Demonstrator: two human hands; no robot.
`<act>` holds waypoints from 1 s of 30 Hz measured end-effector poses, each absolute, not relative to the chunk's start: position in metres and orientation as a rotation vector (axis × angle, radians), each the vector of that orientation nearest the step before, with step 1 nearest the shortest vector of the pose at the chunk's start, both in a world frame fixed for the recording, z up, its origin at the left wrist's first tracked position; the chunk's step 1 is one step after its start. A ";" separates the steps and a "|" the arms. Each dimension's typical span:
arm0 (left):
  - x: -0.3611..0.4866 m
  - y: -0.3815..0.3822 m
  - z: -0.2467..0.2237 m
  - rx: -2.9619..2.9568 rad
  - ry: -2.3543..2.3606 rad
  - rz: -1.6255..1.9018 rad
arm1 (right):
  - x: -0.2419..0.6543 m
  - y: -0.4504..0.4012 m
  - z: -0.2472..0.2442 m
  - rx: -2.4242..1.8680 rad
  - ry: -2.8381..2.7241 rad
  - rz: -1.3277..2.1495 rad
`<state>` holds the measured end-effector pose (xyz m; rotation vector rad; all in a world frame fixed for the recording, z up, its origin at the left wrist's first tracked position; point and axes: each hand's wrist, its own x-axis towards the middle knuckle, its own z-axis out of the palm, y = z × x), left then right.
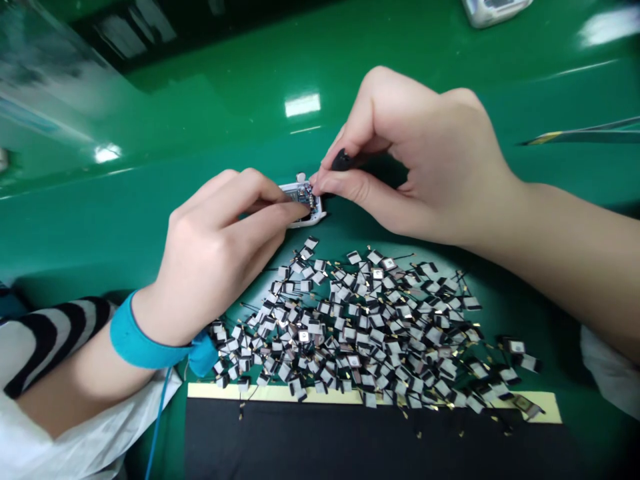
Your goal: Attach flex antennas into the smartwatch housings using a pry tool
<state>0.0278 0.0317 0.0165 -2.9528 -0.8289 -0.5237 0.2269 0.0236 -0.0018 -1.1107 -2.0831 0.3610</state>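
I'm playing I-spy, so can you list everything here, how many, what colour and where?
Small parts with wires: too many to count, white and black, piled mid-table
Casing with circuit board: one, white, under left fingers
Black object: one, right fingers
Pointed tool: one, dark with yellow, right
Strip: one, pale yellow, below pile
Sheet: one, black, bottom
Device: one, white, top
Table: one, green, underneath
Wristband: one, blue, left wrist
Hands: two, bare, left and right

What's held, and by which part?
Left hand: white-rimmed device, by the end nearest that hand. Right hand: black object, gripped part unclear.
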 end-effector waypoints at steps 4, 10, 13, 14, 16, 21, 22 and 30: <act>0.028 0.030 0.015 -2.947 -0.858 -0.528 | 0.227 0.024 -0.001 -1.100 -2.082 0.390; 0.028 0.031 0.016 -2.954 -0.836 -0.537 | 0.227 0.025 -0.003 -1.064 -2.084 0.357; 0.028 0.031 0.017 -2.952 -0.837 -0.534 | 0.227 0.024 -0.003 -1.056 -2.083 0.340; 0.029 0.031 0.017 -2.952 -0.844 -0.532 | 0.228 0.024 -0.002 -1.063 -2.083 0.339; 0.029 0.031 0.016 -2.951 -0.861 -0.530 | 0.228 0.024 -0.002 -1.087 -2.100 0.345; 0.030 0.031 0.016 -2.955 -0.847 -0.539 | 0.228 0.025 -0.003 -1.062 -2.102 0.309; 0.030 0.031 0.016 -2.957 -0.847 -0.533 | 0.228 0.025 -0.003 -1.063 -2.105 0.306; 0.028 0.030 0.016 -2.957 -0.873 -0.521 | 0.229 0.024 -0.002 -1.128 -2.112 0.303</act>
